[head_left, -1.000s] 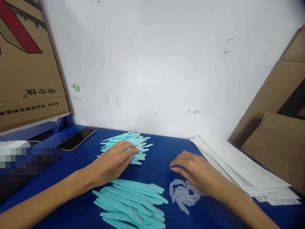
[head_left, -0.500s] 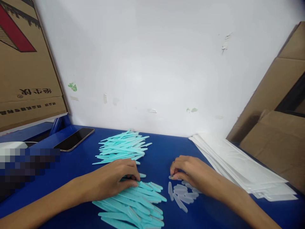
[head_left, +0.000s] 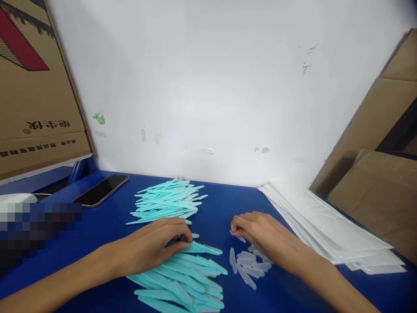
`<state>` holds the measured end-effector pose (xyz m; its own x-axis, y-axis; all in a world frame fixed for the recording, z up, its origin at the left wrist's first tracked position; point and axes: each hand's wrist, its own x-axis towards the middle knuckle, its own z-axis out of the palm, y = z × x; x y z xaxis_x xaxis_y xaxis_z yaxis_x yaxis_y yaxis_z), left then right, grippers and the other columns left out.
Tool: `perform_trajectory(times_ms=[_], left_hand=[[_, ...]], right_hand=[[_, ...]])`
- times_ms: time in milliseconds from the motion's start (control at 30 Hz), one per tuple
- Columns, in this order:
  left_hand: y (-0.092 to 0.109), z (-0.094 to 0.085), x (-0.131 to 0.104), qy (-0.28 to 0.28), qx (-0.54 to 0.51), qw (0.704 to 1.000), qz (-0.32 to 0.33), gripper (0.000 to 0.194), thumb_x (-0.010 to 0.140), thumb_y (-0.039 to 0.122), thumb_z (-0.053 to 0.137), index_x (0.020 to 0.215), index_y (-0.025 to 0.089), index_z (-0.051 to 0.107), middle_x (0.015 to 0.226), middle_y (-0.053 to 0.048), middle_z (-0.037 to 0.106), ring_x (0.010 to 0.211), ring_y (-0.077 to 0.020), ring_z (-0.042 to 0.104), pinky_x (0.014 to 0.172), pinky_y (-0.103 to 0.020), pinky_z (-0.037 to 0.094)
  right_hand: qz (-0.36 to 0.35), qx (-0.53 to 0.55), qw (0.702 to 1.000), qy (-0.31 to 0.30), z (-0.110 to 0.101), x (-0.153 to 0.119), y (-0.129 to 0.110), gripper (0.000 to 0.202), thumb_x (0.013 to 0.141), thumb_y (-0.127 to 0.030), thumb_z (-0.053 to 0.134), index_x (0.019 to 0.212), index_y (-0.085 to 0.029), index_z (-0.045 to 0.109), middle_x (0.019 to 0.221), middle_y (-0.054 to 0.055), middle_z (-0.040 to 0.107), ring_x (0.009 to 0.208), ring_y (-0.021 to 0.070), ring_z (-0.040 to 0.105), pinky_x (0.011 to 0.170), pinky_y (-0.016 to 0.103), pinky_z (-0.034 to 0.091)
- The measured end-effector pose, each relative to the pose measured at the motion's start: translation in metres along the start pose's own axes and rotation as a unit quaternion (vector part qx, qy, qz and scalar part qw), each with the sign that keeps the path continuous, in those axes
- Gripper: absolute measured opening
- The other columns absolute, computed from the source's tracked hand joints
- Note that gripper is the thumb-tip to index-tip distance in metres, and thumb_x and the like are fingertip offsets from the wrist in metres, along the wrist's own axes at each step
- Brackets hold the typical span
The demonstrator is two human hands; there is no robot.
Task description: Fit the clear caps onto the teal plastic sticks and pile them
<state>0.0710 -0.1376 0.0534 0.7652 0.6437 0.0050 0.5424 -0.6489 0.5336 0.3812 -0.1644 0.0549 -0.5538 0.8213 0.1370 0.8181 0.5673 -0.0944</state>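
My left hand (head_left: 163, 241) is closed in a pinch on a turquoise eyebrow razor (head_left: 206, 248), whose slim end points right. It hovers at the upper edge of a near pile of the same razors (head_left: 182, 284). A second pile (head_left: 167, 202) lies just beyond that hand. On the right, my right hand (head_left: 256, 230) has its fingers curled and pinched on a small translucent blade cap (head_left: 238, 237), partly hidden by the fingers. Below it several loose caps (head_left: 247, 265) lie on the blue table (head_left: 224, 204).
White plastic bags (head_left: 325, 226) are stacked at the right, beside a cardboard box (head_left: 374, 182). A phone (head_left: 102, 190) lies at the back left, below a large printed carton (head_left: 39, 95). A white wall (head_left: 208, 87) stands behind the table.
A razor between my left fingers now sticks out to the right above the near pile. My right hand has shifted slightly left, and the cap in it is turned and shows more.
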Motion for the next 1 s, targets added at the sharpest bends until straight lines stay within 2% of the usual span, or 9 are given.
perform_trajectory(times_ms=[67, 200, 267, 433, 567, 633, 800, 900, 1000], left_hand=[[-0.001, 0.001, 0.001, 0.007, 0.007, 1.0, 0.013, 0.021, 0.105, 0.037, 0.048, 0.107, 0.028, 0.067, 0.107, -0.002, 0.065, 0.091, -0.0175, 0.062, 0.072, -0.025, 0.044], [0.004, -0.002, 0.002, 0.012, 0.015, 1.0, 0.012, 0.019, 0.104, 0.034, 0.048, 0.106, 0.027, 0.066, 0.105, -0.002, 0.067, 0.092, -0.0179, 0.062, 0.073, -0.025, 0.044], [0.007, -0.004, 0.002, 0.014, 0.012, 1.0, 0.006, 0.019, 0.104, 0.035, 0.048, 0.108, 0.027, 0.065, 0.105, -0.002, 0.067, 0.092, -0.0184, 0.063, 0.074, -0.026, 0.045], [0.006, -0.004, 0.001, 0.031, 0.016, 0.999, 0.006, 0.022, 0.106, 0.038, 0.043, 0.112, 0.027, 0.061, 0.105, -0.004, 0.067, 0.087, -0.0181, 0.063, 0.068, -0.025, 0.045], [0.002, -0.002, 0.002, 0.047, 0.018, 0.999, 0.007, 0.022, 0.107, 0.038, 0.039, 0.111, 0.025, 0.056, 0.092, -0.002, 0.067, 0.072, -0.0152, 0.059, 0.058, -0.023, 0.039], [0.0, -0.001, 0.003, 0.052, 0.022, 0.998, 0.005, 0.022, 0.108, 0.039, 0.037, 0.111, 0.026, 0.054, 0.088, 0.0, 0.066, 0.068, -0.0145, 0.057, 0.057, -0.022, 0.038], [-0.002, 0.001, 0.004, 0.074, 0.058, 0.995, 0.02, 0.024, 0.108, 0.041, 0.035, 0.116, 0.027, 0.054, 0.087, 0.0, 0.065, 0.066, -0.0148, 0.058, 0.057, -0.023, 0.037], [-0.003, 0.003, 0.004, 0.091, 0.061, 0.993, 0.032, 0.026, 0.109, 0.042, 0.035, 0.119, 0.029, 0.056, 0.095, 0.0, 0.067, 0.069, -0.0146, 0.059, 0.059, -0.024, 0.039], [-0.003, 0.005, 0.003, 0.106, 0.05, 0.992, 0.048, 0.026, 0.109, 0.042, 0.037, 0.12, 0.029, 0.056, 0.099, -0.001, 0.067, 0.074, -0.0148, 0.06, 0.063, -0.024, 0.042]], right_hand=[[0.004, -0.007, 1.0, -0.004, -0.001, -0.002, 0.001, 0.022, 0.103, -0.016, 0.047, 0.091, -0.022, 0.065, 0.083, 0.0, 0.071, 0.072, 0.018, 0.065, 0.064, 0.029, 0.038], [0.029, 0.01, 1.0, 0.004, -0.004, -0.005, 0.004, 0.007, 0.098, -0.03, 0.064, 0.101, -0.025, 0.069, 0.092, 0.0, 0.075, 0.079, 0.0212, 0.07, 0.064, 0.029, 0.039], [0.041, 0.006, 0.999, 0.003, -0.004, -0.006, 0.006, 0.006, 0.095, -0.029, 0.068, 0.099, -0.025, 0.07, 0.093, 0.0, 0.076, 0.079, 0.0217, 0.072, 0.062, 0.029, 0.039], [0.017, -0.012, 0.999, 0.026, 0.002, -0.004, 0.007, 0.016, 0.101, -0.026, 0.059, 0.087, -0.023, 0.066, 0.084, 0.0, 0.075, 0.072, 0.0203, 0.07, 0.061, 0.029, 0.037], [0.0, -0.019, 0.997, 0.069, 0.007, -0.004, 0.003, 0.015, 0.106, -0.028, 0.049, 0.097, -0.022, 0.06, 0.071, -0.002, 0.069, 0.057, 0.0167, 0.063, 0.052, 0.027, 0.031], [-0.012, 0.002, 0.997, 0.083, 0.007, -0.004, -0.001, 0.017, 0.107, -0.029, 0.046, 0.1, -0.023, 0.059, 0.072, -0.001, 0.069, 0.059, 0.0162, 0.063, 0.054, 0.026, 0.034], [-0.049, 0.108, 0.987, 0.113, 0.004, -0.003, -0.014, 0.019, 0.106, -0.033, 0.048, 0.104, -0.024, 0.065, 0.092, 0.001, 0.073, 0.084, 0.0172, 0.069, 0.072, 0.028, 0.047], [-0.034, 0.191, 0.967, 0.167, 0.007, 0.0, -0.021, 0.015, 0.101, -0.033, 0.059, 0.108, -0.025, 0.069, 0.094, 0.0, 0.072, 0.084, 0.0156, 0.068, 0.075, 0.027, 0.05], [-0.015, 0.246, 0.942, 0.228, 0.011, 0.003, -0.027, 0.016, 0.096, -0.034, 0.067, 0.108, -0.024, 0.073, 0.089, 0.001, 0.071, 0.078, 0.0153, 0.067, 0.07, 0.026, 0.052]])
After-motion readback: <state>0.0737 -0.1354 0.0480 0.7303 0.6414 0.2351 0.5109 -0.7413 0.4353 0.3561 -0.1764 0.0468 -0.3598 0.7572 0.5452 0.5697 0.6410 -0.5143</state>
